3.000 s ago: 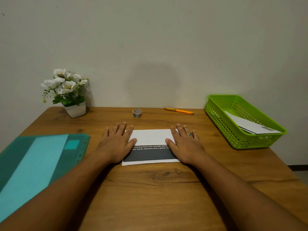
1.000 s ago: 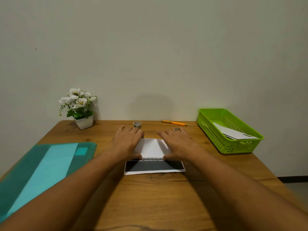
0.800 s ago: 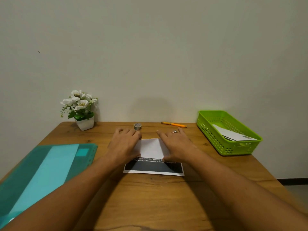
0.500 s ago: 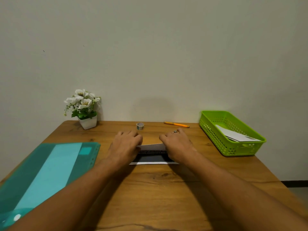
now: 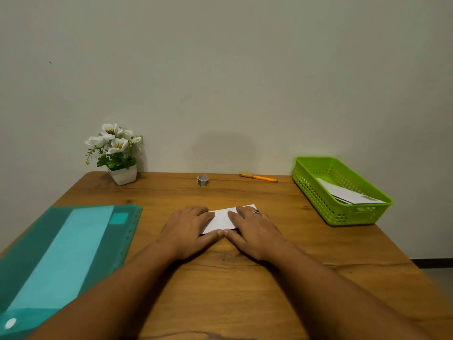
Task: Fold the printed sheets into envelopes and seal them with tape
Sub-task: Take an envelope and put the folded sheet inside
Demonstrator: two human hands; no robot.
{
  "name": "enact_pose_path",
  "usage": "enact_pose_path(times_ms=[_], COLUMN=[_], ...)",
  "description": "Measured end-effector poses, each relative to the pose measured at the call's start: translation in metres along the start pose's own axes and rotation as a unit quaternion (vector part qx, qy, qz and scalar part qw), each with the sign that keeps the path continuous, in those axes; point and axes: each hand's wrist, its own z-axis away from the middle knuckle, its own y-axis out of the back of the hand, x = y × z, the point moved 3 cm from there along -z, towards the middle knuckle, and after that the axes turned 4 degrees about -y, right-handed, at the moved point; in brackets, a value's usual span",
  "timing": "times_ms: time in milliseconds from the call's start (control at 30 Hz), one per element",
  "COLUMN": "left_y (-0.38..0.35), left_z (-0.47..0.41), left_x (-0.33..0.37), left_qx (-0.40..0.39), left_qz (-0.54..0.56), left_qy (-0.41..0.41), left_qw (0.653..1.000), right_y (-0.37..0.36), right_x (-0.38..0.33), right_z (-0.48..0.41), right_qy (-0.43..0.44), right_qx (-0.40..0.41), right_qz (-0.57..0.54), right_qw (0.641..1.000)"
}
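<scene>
Basket (image 5: 343,214) (green) holds seemingly folded envelopes (image 5: 350,196); left hand (image 5: 188,227) and right hand (image 5: 255,229) press flat on folded sheet (image 5: 221,219).

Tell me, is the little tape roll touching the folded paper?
Apart. The head view shows the tape roll standing farther back, with a strip of bare table between it and the folded paper.

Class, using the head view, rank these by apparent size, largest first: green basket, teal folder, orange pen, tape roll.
1. teal folder, though it lies nearest the camera.
2. green basket.
3. orange pen and tape roll: pen longer, roll thicker, too close to rank.
</scene>
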Motion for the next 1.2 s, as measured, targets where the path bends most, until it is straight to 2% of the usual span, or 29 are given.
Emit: enact_pose_path(times_ms=[267, 400, 500, 633, 833, 1033, 1200], left_y=[-0.015, -0.015, -0.013, -0.015, -0.022, -0.020, -0.018], left_z=[-0.013, -0.020, -0.025, -0.026, -0.024, -0.023, -0.024], left_x=[-0.011, -0.016, -0.023, -0.047, -0.061, -0.059, -0.060], left_qx=[-0.040, -0.060, -0.082, -0.102, -0.090, -0.087, -0.113], left_qz=[-0.006, -0.006, -0.016, -0.027, -0.032, -0.027, -0.025], left_qy=[0.030, 0.025, 0.022, 0.052, 0.061, 0.057, 0.059], left_qw=[0.999, 0.998, 0.996, 0.993, 0.994, 0.994, 0.992], right_y=[-0.001, -0.010, -0.020, -0.025, -0.024, -0.022, -0.024], right_x=[-0.008, -0.017, -0.013, -0.009, -0.016, -0.051, -0.023], right_z=[-0.012, -0.025, -0.034, -0.035, -0.042, -0.048, -0.046], right_qy=[-0.035, 0.008, 0.005, -0.008, -0.044, 0.042, 0.013], right_qx=[0.049, 0.009, -0.017, -0.024, -0.032, -0.021, -0.035], right_qz=[0.002, -0.048, -0.057, -0.056, -0.059, -0.057, -0.058], right_qw=[0.998, 0.999, 0.998, 0.998, 0.997, 0.997, 0.998])
